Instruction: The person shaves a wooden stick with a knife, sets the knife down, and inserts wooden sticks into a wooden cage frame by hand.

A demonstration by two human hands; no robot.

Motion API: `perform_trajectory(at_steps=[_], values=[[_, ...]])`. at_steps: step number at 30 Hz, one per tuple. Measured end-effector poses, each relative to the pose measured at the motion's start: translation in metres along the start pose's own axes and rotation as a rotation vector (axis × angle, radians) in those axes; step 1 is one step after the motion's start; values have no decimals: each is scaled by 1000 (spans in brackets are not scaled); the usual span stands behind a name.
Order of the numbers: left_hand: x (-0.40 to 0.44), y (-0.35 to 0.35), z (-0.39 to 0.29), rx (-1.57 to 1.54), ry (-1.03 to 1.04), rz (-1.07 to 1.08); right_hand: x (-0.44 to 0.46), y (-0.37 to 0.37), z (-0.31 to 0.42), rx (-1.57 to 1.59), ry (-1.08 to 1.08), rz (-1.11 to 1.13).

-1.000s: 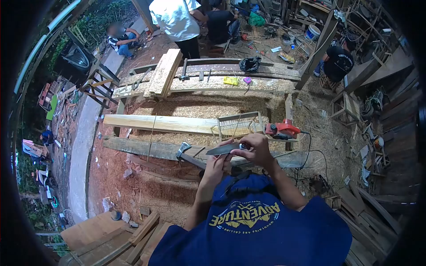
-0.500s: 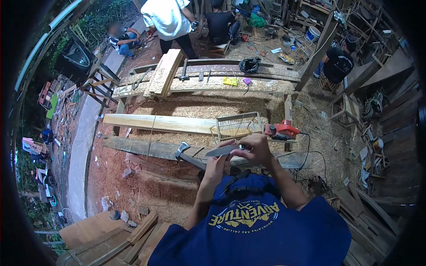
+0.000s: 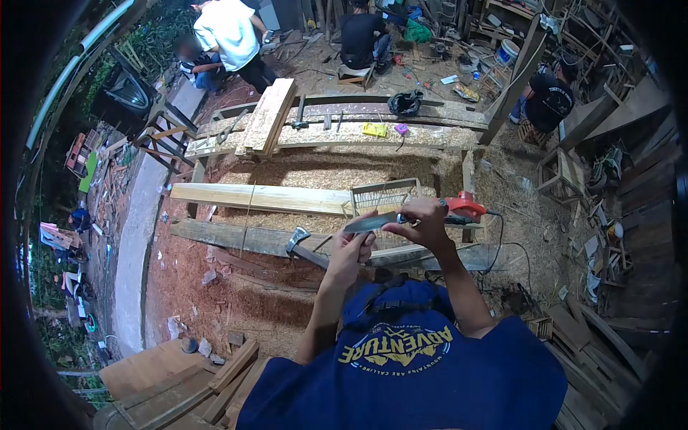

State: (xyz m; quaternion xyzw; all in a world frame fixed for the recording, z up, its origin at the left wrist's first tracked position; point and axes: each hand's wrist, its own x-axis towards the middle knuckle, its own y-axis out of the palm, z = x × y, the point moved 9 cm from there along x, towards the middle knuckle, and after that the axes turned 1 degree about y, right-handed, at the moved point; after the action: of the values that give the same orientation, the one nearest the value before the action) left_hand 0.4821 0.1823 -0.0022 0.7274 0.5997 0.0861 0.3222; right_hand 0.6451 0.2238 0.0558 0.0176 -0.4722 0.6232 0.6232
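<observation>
A knife (image 3: 373, 223) with a broad, bright blade is held in front of my chest, its tip pointing left. My right hand (image 3: 426, 221) is closed round its handle, the thumb lying near the base of the blade. At the tip end my left hand (image 3: 347, 256) has its fingers curled against the blade, partly hidden behind it. Just left of my left hand, a hatchet (image 3: 298, 239) rests on a weathered beam (image 3: 215, 233). Beyond my right hand sits a red power tool (image 3: 466, 206), probably an electric planer, with a black cord.
A pale plank (image 3: 265, 196) and a slatted frame (image 3: 387, 195) lie ahead. On the far bench are stacked boards (image 3: 266, 118), a hammer (image 3: 300, 115), a yellow item (image 3: 374, 130) and a black bag (image 3: 405, 104). Shavings cover the ground. Several people are beyond.
The knife has turned so its blade shows brighter, and it has moved slightly up and right with my right hand. The standing person in white has moved left.
</observation>
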Motion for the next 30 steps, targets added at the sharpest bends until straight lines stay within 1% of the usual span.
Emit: perform_trajectory(at_steps=[1, 2, 3, 5, 6, 8, 9, 11, 13, 14, 17, 21, 24, 25, 27, 29, 30], values=[[-4, 0, -1, 8, -14, 0, -1, -3, -4, -9, 9, -55], [-7, 0, -2, 17, -29, 0, -2, -11, -33, 144, 210, -117], [-11, 1, 0, 23, -37, -1, -5, -22, -61, 97, 336, -160], [-24, -1, 6, 40, -50, -8, -19, -33, -102, 96, 419, -143], [-25, -5, 6, 113, -13, -47, -12, -36, -89, 92, 375, -122], [-21, -12, 10, 84, 0, -96, -3, -45, -48, 75, 298, -75], [-19, -13, 13, 62, 4, -119, -7, -37, -38, 84, 269, -32], [-12, -12, 12, 50, 44, -113, -11, -20, -12, 207, 215, -26], [-7, -10, 5, 64, 96, -110, -15, 0, 7, 184, 192, 73], [-8, -7, 3, 44, 92, -102, -15, 10, 13, 175, 181, 119], [-7, -4, 2, 83, 125, -81, -10, 23, 26, 220, 118, 152], [-18, -10, 0, 56, 48, -104, 1, 15, 37, 119, -55, 109], [-23, -12, -5, 115, 90, -60, 0, 10, -1, 190, 135, 24], [-26, -14, -2, 121, 72, -63, -1, 3, -16, 257, 284, -5], [-32, -19, 6, 136, 37, -71, 2, -13, -29, 102, 281, -30], [-30, -26, 10, 130, 49, -109, 3, -11, -19, 132, 221, 19], [-27, -27, 8, 120, 59, -122, 6, -8, -1, 172, 178, 52]])
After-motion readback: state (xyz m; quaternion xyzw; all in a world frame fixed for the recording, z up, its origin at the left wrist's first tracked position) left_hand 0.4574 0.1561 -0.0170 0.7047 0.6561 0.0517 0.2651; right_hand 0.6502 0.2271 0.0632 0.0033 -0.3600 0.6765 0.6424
